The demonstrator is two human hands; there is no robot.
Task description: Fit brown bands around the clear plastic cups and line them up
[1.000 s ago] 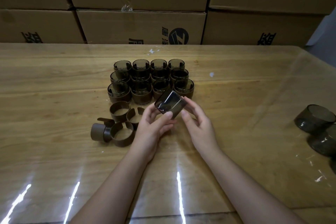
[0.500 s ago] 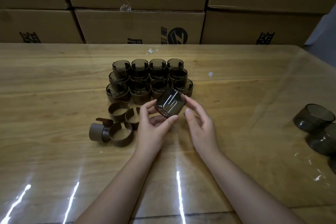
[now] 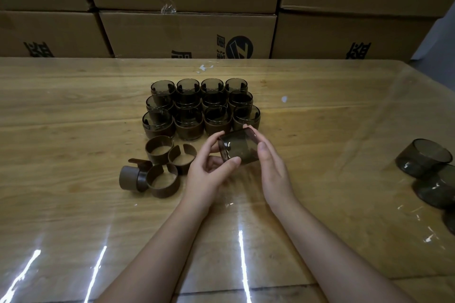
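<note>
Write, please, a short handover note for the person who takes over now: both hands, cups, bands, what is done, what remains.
Left hand: grips the smoky clear cup, which is tilted above the table.
Right hand: holds the same cup's other side. No band is visible on it.
Done: twelve banded cups stand in three rows of four.
Left: band this cup and add it to the rows. Loose brown bands lie left of the hands, and bare cups wait at the table's right edge.

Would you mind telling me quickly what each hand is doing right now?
Left hand: pinches the clear cup between thumb and fingers, above the table.
Right hand: holds the same cup from its other side.
</note>
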